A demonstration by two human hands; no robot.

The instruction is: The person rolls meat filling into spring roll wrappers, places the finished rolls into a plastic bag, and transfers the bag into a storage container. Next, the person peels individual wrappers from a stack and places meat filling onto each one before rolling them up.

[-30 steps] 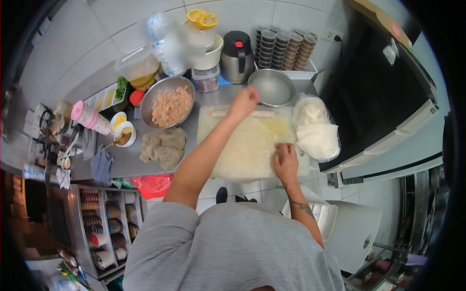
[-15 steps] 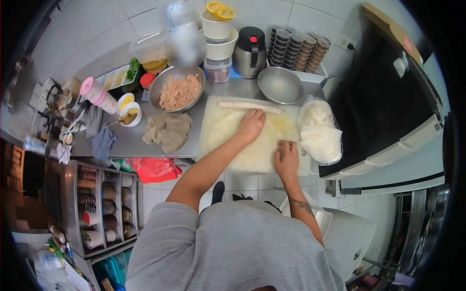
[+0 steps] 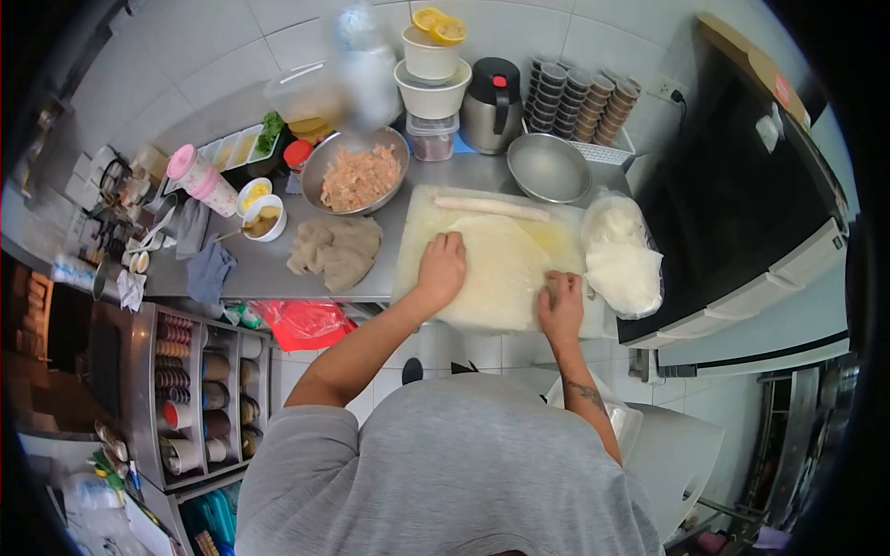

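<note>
- Fingers of my left hand (image 3: 441, 269) lie flat and together on the wrapper sheet (image 3: 501, 255), gripping nothing.
- Fingers of my right hand (image 3: 563, 308) curl at its near right edge; whether they pinch or press I cannot tell.
- The sheet lies mid cutting board (image 3: 413, 232), by the bench's (image 3: 260, 273) front edge.
- Best to smooth lightly from the centre outward, so the thin sheet neither tears nor creases.

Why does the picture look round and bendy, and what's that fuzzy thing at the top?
Head view: a fisheye lens curves the steel counter and wall tiles and leaves black corners; the clear bottle at the top is blurred, while the left hand and right hand on the pale sheet look sharp; the light is even.
</note>
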